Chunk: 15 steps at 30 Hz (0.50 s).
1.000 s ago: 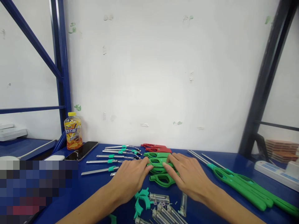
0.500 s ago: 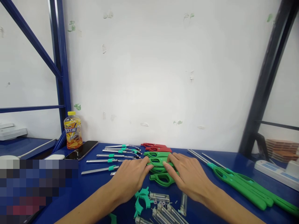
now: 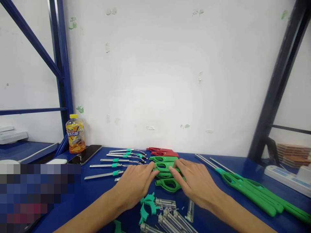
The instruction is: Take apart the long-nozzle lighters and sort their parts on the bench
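Note:
A green lighter handle shell (image 3: pixel 164 169) lies between my hands in the middle of the bench. My left hand (image 3: pixel 135 183) pinches its left end between thumb and fingers. Closed over its right part is my right hand (image 3: pixel 195 179), thumb pressed on the shell. Other green shells (image 3: pixel 167 185) lie in front of and behind it, with red shells (image 3: pixel 164 153) farther back. Beside my left hand are metal lighter tubes (image 3: pixel 104 175) with teal collars and thin wires. Teal triggers (image 3: pixel 147 208) and clear fuel tanks (image 3: pixel 170 221) lie nearer me.
Long green lighters (image 3: pixel 252 192) with metal tubes lie at the right, near a white power strip (image 3: pixel 288 179). A phone (image 3: pixel 85 154) and a drink bottle (image 3: pixel 75 134) stand back left. Blue rack posts (image 3: pixel 59 64) and a wall bound the blue bench.
Both hands keep nearly the same hold on the green shell. The whole view has shifted slightly; nothing else has visibly moved.

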Motion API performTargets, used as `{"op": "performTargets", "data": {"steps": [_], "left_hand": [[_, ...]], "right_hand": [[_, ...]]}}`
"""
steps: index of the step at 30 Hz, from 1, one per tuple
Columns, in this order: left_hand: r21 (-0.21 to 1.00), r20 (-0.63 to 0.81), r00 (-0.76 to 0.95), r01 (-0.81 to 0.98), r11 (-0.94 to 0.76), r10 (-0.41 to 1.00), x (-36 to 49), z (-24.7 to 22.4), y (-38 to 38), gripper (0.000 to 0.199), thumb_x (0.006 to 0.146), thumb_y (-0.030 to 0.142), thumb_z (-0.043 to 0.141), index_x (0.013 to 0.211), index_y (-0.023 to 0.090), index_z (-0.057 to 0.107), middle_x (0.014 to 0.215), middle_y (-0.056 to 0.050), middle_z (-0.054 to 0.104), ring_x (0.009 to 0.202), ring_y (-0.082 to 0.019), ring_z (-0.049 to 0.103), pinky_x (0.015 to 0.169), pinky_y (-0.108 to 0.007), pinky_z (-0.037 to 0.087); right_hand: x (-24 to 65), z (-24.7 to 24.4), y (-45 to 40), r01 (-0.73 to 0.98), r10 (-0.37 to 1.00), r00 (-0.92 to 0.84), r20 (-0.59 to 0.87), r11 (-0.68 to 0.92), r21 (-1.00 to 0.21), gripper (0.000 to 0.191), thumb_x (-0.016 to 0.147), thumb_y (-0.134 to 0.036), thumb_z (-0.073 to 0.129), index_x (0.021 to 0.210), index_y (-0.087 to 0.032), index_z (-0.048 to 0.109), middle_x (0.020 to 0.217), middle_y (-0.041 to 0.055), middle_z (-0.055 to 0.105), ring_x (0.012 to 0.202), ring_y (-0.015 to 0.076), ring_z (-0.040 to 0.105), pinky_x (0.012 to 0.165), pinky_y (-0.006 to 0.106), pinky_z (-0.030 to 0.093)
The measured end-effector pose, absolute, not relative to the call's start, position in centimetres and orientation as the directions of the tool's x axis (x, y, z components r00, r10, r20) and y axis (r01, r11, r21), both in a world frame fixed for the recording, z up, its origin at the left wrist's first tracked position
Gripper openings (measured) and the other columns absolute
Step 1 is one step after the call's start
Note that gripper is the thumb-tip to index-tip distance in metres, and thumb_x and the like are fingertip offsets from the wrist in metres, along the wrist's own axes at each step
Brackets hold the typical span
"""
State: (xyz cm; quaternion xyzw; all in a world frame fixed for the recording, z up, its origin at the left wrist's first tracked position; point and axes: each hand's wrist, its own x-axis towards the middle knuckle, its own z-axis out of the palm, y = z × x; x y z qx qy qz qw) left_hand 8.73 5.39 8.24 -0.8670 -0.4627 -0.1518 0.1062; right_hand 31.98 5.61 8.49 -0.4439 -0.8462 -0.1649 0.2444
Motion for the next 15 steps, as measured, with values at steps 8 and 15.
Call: {"op": "performTargets", "data": {"steps": [8, 15], "left_hand": [[-0.104, 0.339, 0.562, 0.819, -0.564, 0.754, 8.76, 7.44, 5.50, 0.034, 0.109, 0.036, 0.023, 0.098, 0.022, 0.052, 0.080, -0.001, 0.068, 0.070, -0.025, 0.067, 0.055, -0.033, 0.032], [-0.094, 0.359, 0.563, 0.815, -0.571, 0.745, 8.85, 7.70, 5.48, 0.033, 0.109, 0.036, 0.023, 0.099, 0.022, 0.051, 0.079, -0.001, 0.068, 0.069, -0.025, 0.066, 0.054, -0.032, 0.028]], "right_hand": [[32.05, 8.29, 5.86, 0.831, 0.722, -0.491, 0.488, 0.556, 0.013, 0.049, 0.108, -0.049, 0.024, 0.082, -0.023, 0.055, 0.073, 0.0007, 0.064, 0.060, 0.0179, 0.060, 0.056, 0.031, 0.027], [31.99, 8.54, 5.69, 0.831, 0.706, -0.477, 0.524, 0.556, 0.008, 0.046, 0.107, -0.050, 0.026, 0.082, -0.022, 0.054, 0.073, 0.0008, 0.062, 0.064, 0.0189, 0.061, 0.058, 0.032, 0.028]]}}
